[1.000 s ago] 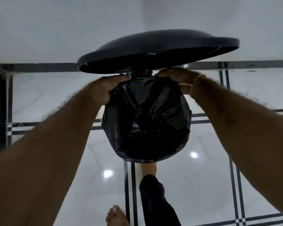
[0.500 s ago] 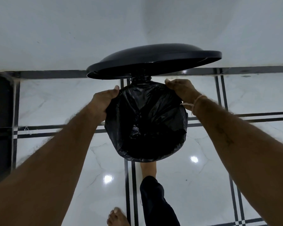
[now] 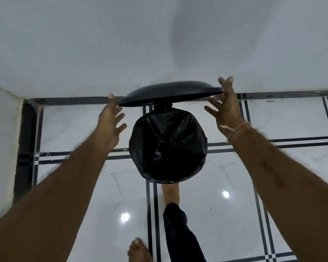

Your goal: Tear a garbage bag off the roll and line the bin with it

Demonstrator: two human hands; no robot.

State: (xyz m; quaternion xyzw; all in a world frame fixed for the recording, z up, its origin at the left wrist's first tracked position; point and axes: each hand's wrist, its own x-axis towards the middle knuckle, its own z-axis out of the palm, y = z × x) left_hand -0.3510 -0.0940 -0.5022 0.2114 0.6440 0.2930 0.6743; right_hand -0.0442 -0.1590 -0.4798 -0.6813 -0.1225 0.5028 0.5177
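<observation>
Your left hand [image 3: 110, 125] and right hand [image 3: 227, 110] are both spread wide and hold nothing, one at each end of the raised lid [image 3: 170, 92]; the right may be touching its edge. The black garbage bag [image 3: 169, 144] sits in the bin [image 3: 162, 106] on the floor [image 3: 254, 186], folded over its rim.

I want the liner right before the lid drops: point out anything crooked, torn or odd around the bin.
Nothing stands out. The garbage bag is crumpled inside but covers the rim all round, no tear or spill visible. The lid stands raised and tilted, the left hand and right hand open at its edges.
</observation>
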